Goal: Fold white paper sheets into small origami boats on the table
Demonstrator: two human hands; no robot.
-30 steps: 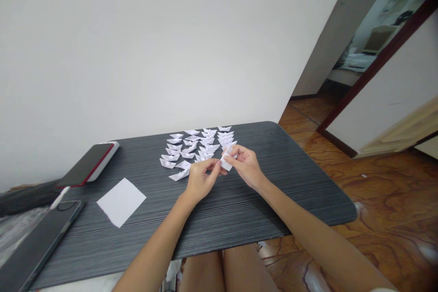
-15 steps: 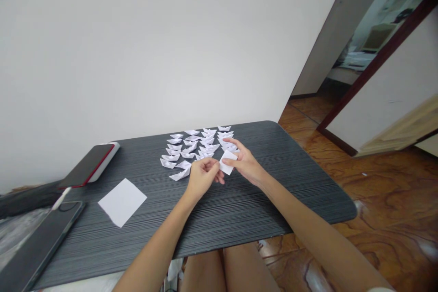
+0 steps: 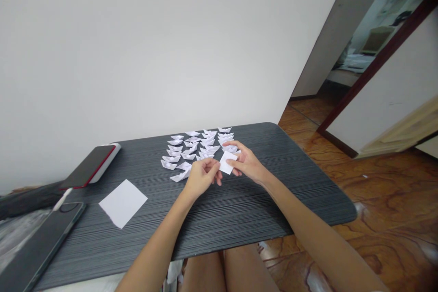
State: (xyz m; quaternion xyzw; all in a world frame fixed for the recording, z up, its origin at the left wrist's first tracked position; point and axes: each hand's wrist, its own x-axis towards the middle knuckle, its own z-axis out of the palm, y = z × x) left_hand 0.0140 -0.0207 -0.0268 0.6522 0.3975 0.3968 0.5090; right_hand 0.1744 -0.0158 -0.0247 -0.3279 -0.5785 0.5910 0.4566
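At the left end of the table [image 3: 290, 182], a dark phone [image 3: 43, 242] lies by the front edge, with a red-edged slab [image 3: 88, 164] nearer the table's back. A white sheet [image 3: 123, 204] lies flat on the table's left half, one corner toward the front. Paper boats [image 3: 190, 149] stand in loose columns along the table's back, near its middle. In front of them, above the table, the left hand [image 3: 202, 177] pinches the left corner of a small folded paper [image 3: 226, 163], while the right hand [image 3: 249, 163] grips its right side, thumb on top, forefinger stretched clear. Clean folding likely calls for matched corners, a steady right hold and light, even creasing. With no container in view, the boats sit directly on the table.
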